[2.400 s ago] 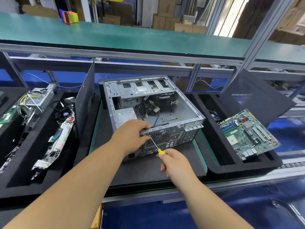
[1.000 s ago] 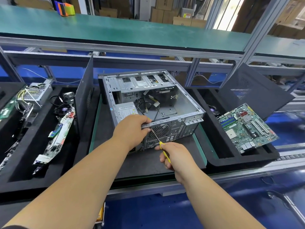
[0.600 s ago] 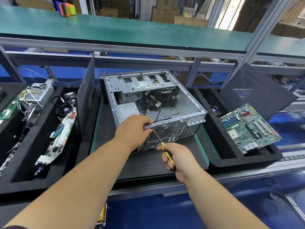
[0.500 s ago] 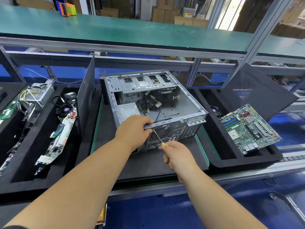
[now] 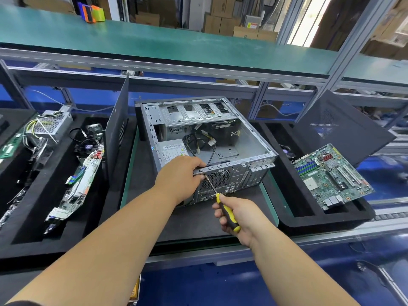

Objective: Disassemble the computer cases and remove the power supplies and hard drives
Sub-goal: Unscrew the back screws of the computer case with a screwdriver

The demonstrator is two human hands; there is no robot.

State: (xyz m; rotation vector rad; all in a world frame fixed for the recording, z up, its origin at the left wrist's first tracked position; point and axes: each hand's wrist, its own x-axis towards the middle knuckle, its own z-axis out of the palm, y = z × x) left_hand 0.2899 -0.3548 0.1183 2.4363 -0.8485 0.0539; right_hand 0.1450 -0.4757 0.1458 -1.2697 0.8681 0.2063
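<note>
Left hand (image 5: 180, 176) clamps the case (image 5: 205, 149) rim steady while right hand (image 5: 237, 215) grips the screwdriver (image 5: 223, 206), tip seemingly on a rear screw.

Both bare forearms reach forward. The left hand (image 5: 180, 176) lies knuckles up, fingers curled over a metal edge. The right hand (image 5: 237, 216), lower and nearer, is fisted around a handle, thumb side up.

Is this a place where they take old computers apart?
Probably yes, a computer teardown line. An opened computer case sits on the bench, a loose motherboard lies in a black foam tray, and cardboard boxes stack behind.
</note>
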